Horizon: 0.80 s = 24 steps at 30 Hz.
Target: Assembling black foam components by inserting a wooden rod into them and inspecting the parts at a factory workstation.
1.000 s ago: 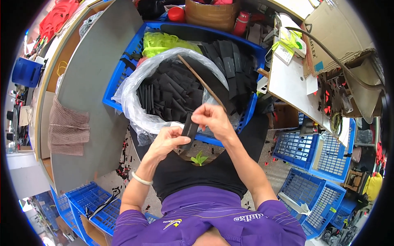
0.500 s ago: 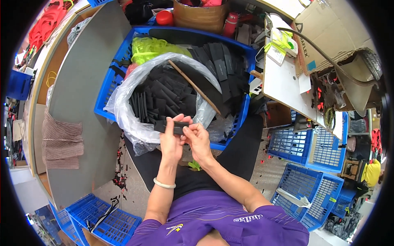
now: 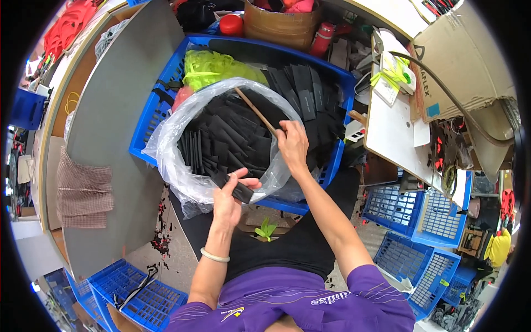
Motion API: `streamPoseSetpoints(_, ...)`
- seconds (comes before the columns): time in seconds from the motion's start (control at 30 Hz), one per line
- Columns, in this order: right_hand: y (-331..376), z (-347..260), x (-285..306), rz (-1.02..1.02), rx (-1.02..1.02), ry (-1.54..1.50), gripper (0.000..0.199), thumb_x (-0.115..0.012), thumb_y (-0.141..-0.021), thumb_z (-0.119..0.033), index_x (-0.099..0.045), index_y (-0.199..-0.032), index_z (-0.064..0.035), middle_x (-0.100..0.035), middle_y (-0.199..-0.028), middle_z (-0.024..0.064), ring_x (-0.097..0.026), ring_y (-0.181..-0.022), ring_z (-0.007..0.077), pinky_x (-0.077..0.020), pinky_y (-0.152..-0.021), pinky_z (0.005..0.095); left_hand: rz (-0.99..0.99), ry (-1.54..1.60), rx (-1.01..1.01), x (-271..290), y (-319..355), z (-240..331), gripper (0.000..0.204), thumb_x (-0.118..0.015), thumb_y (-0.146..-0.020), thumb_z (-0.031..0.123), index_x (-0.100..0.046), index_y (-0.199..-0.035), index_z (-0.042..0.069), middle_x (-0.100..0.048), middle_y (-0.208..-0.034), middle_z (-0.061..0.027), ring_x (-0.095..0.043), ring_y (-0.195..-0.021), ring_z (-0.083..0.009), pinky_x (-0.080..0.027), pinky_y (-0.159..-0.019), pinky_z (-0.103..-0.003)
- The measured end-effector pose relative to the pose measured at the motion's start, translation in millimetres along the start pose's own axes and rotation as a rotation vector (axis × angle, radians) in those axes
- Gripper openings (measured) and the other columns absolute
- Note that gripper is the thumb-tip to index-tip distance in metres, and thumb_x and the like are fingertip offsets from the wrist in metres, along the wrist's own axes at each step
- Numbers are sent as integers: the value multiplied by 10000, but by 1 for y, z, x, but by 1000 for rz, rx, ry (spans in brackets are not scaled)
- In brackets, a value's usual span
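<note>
My left hand [image 3: 231,200] holds a flat black strip [image 3: 235,188] at the near rim of a clear plastic bag [image 3: 182,166]. The bag is full of several black strips [image 3: 227,138] and sits in a blue crate [image 3: 149,116]. My right hand [image 3: 292,145] is further in, over the bag's right side, with its fingers closed on the lower end of a thin brown stick [image 3: 255,110] that slants up and left across the strips. More black strips [image 3: 307,91] are stacked in the crate behind the bag, next to a yellow-green bundle [image 3: 218,66].
A grey table top [image 3: 110,122] with a checked cloth [image 3: 83,191] lies to the left. Empty blue baskets [image 3: 420,221] stand on the floor at right and lower left [image 3: 133,288]. A white board [image 3: 392,122] and a cardboard box [image 3: 470,61] are at right.
My hands have parted. The right hand left the strip and reached forward to grip the brown stick. The left hand keeps the black strip at the bag's rim.
</note>
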State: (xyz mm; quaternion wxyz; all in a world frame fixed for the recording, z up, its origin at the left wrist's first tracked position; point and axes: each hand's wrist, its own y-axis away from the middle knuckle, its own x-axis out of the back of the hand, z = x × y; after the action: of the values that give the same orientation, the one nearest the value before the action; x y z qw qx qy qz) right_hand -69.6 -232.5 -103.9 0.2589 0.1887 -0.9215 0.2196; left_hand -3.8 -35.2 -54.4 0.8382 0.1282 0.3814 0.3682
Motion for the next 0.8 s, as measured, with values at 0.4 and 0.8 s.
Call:
streamPoseSetpoints(0.4,-20,47,-38,-3,374,578,159,-557,-750,-105,-591,-900,-63,-524,-892,93,-519,-873,270,-430,-694,377,37,38,22,8,4,-2,346,-478,-950,217,-517,-1120,-81,-642,-906,-198,-641,-837,-291,-499,-819,-385)
streamPoseSetpoints(0.8,-29,49,-41,-72,227,645,406,-725,-651,-246,-551,-958,-45,-545,-959,134,-522,-923,300,-419,-734,398,-76,-504,-50,-57,-141,-12,290,-523,-912,145,-574,-1156,-2,-607,-988,-57,-560,-842,-145,-459,-710,-280)
